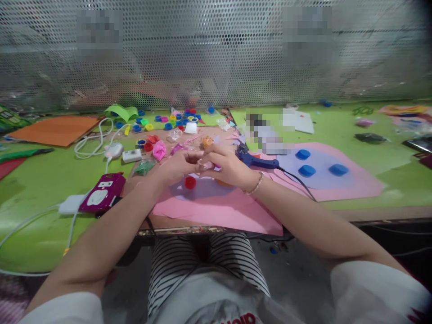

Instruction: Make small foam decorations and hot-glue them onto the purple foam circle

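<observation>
Green tabletop (33, 180), perforated metal panel (202, 58) at far side. Small pinkish piece (204, 164), mostly hidden, seemingly pinched by left hand (179, 165) and right hand (230, 166) above lavender paper oval (209, 189); could be dropped if loosened. Red plastic cap (190, 182), nearer, could be knocked by lowered left hand. Blue glue gun (260, 161) at right could be dragged if cord (300, 180) is snagged by right forearm (310, 218).

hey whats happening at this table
A person's left hand and right hand meet at the fingertips, mostly hiding whatever small thing is between them. Below them, a red cap sits on purple paper. To the right lie a blue glue gun and three blue caps.
</observation>
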A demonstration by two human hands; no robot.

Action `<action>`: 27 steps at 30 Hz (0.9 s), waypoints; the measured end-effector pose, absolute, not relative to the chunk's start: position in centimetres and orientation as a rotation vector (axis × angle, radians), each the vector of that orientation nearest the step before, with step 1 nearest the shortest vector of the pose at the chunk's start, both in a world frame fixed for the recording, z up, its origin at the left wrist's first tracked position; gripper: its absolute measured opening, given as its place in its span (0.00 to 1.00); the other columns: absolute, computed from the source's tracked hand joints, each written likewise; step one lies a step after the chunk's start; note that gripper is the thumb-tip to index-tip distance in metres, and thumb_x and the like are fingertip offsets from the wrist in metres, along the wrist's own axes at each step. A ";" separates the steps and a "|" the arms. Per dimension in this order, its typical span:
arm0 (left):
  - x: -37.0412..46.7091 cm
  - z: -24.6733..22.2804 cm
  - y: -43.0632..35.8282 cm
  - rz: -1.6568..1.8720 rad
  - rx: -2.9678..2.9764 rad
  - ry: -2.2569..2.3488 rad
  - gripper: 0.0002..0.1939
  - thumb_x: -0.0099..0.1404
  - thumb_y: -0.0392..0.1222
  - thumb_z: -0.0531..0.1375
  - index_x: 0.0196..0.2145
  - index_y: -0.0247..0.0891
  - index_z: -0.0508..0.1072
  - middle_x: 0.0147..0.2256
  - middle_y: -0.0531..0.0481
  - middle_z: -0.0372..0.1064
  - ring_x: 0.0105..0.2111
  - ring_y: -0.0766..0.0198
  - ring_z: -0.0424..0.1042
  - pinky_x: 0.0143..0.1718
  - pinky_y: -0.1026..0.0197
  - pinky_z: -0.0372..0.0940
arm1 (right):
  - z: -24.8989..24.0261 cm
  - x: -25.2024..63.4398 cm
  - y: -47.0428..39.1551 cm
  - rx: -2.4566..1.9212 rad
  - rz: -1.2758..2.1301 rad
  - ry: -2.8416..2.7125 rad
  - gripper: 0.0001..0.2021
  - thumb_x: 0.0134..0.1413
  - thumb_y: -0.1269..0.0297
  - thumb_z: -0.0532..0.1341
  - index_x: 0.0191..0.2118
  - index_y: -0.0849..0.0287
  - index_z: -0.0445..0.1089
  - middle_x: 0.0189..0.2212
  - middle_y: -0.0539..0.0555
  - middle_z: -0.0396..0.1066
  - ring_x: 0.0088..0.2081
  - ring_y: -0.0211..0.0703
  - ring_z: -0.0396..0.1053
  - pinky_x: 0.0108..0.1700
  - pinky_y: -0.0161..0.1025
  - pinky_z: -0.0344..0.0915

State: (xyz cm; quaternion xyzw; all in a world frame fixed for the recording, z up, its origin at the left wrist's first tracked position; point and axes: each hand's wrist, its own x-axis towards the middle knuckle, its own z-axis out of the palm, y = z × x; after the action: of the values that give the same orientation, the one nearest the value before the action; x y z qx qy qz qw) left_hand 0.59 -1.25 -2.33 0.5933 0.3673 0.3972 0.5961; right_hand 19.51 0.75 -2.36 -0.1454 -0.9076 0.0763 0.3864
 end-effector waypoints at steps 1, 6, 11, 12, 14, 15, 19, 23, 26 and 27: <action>0.6 -2.2 -1.3 0.918 1.400 0.865 0.16 0.47 0.43 0.71 0.36 0.39 0.79 0.36 0.45 0.76 0.32 0.64 0.73 0.33 0.62 0.67 | -2.4 19.5 0.8 -0.363 0.212 -2.316 0.08 0.55 0.61 0.63 0.37 0.57 0.67 0.38 0.55 0.66 0.40 0.43 0.67 0.44 0.45 0.67; 0.9 -1.4 -1.7 0.966 1.403 0.978 0.11 0.47 0.41 0.71 0.30 0.36 0.79 0.27 0.50 0.74 0.26 0.69 0.70 0.30 0.65 0.65 | -2.2 19.3 1.0 -0.329 0.299 -2.246 0.09 0.53 0.64 0.64 0.40 0.59 0.69 0.37 0.54 0.69 0.39 0.41 0.68 0.42 0.41 0.67; 1.2 -1.8 -1.2 1.055 1.257 0.961 0.13 0.44 0.43 0.72 0.24 0.33 0.75 0.21 0.53 0.69 0.23 0.71 0.68 0.27 0.67 0.65 | -1.8 19.0 1.2 -0.481 0.690 -2.060 0.10 0.50 0.60 0.66 0.36 0.59 0.73 0.31 0.52 0.70 0.29 0.34 0.64 0.29 0.34 0.63; 1.2 -2.0 -1.1 1.066 1.212 0.927 0.13 0.45 0.44 0.72 0.25 0.33 0.76 0.23 0.52 0.70 0.24 0.70 0.69 0.28 0.66 0.66 | -1.8 19.0 1.4 -0.533 0.824 -2.002 0.10 0.49 0.59 0.66 0.35 0.60 0.73 0.28 0.51 0.69 0.26 0.32 0.63 0.26 0.33 0.61; 1.2 -2.1 -0.8 1.086 1.124 0.870 0.15 0.46 0.44 0.72 0.29 0.33 0.77 0.27 0.50 0.73 0.28 0.68 0.72 0.32 0.65 0.69 | -1.8 19.1 1.8 -0.597 1.066 -1.834 0.12 0.47 0.56 0.67 0.32 0.60 0.72 0.22 0.48 0.66 0.22 0.31 0.60 0.23 0.32 0.58; 1.1 -2.0 -0.7 1.100 1.084 0.859 0.15 0.46 0.43 0.72 0.30 0.32 0.77 0.29 0.49 0.74 0.29 0.68 0.72 0.33 0.65 0.69 | -1.8 19.2 2.2 -0.611 1.153 -1.734 0.13 0.46 0.55 0.68 0.31 0.60 0.71 0.20 0.47 0.65 0.21 0.31 0.60 0.23 0.32 0.58; 0.9 -1.2 -0.9 1.169 0.959 0.912 0.07 0.51 0.34 0.68 0.31 0.31 0.77 0.29 0.47 0.74 0.29 0.68 0.73 0.36 0.65 0.70 | -2.0 20.0 4.1 -0.662 1.194 -1.387 0.13 0.39 0.56 0.70 0.27 0.60 0.70 0.18 0.45 0.64 0.20 0.29 0.59 0.22 0.30 0.58; 0.9 -0.7 -1.0 1.253 0.863 0.936 0.08 0.53 0.25 0.60 0.32 0.29 0.76 0.32 0.46 0.74 0.32 0.67 0.74 0.41 0.63 0.69 | -1.9 20.9 5.0 -0.695 0.988 -1.216 0.11 0.42 0.58 0.69 0.29 0.57 0.72 0.19 0.44 0.63 0.20 0.28 0.58 0.23 0.30 0.58; 1.0 -0.8 -1.0 1.286 0.825 0.854 0.11 0.52 0.23 0.57 0.32 0.29 0.76 0.36 0.44 0.74 0.37 0.63 0.75 0.45 0.59 0.69 | -1.5 20.9 3.9 -0.672 0.816 -1.358 0.07 0.47 0.57 0.67 0.31 0.54 0.74 0.21 0.46 0.66 0.22 0.31 0.62 0.26 0.33 0.62; 1.1 -0.9 -1.0 1.282 0.823 0.810 0.11 0.52 0.24 0.57 0.32 0.29 0.76 0.36 0.44 0.74 0.39 0.62 0.74 0.46 0.58 0.69 | -1.3 20.7 3.2 -0.638 0.747 -1.468 0.06 0.49 0.57 0.66 0.31 0.53 0.75 0.24 0.47 0.70 0.25 0.33 0.65 0.29 0.35 0.65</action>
State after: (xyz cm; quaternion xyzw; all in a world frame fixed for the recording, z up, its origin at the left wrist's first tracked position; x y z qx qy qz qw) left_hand 1.06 -0.97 -0.94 0.3622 0.3568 0.5642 0.6505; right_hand 20.69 3.22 -1.31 -0.2790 -0.6423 0.3270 0.6346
